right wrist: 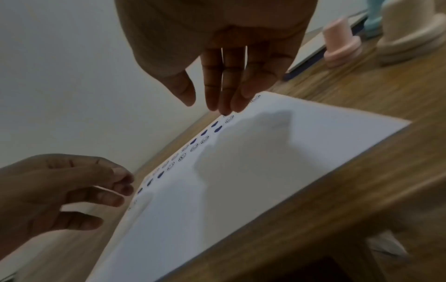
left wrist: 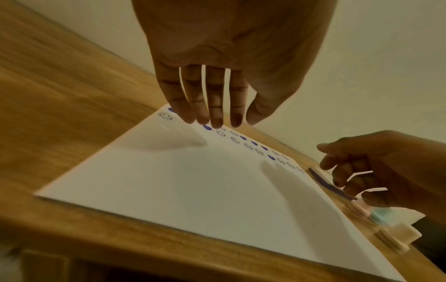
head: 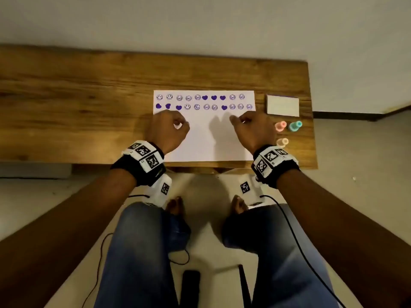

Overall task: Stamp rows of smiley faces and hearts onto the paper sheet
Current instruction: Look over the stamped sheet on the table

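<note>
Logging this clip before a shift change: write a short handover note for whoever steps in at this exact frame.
Left hand and right hand: both open, holding nothing, hovering over the paper sheet.
Stamps: pink stamp, teal stamp and beige stamp stand on the table right of the sheet, near the white ink pad.
Done: two rows of smileys and purple hearts along the far edge.
Left: the lower sheet is blank; pick a stamp, start row three.

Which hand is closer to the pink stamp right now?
Right. The right hand hovers over the paper's right edge, just beside the pink stamp; the left hand is across the sheet, near its left edge.
</note>
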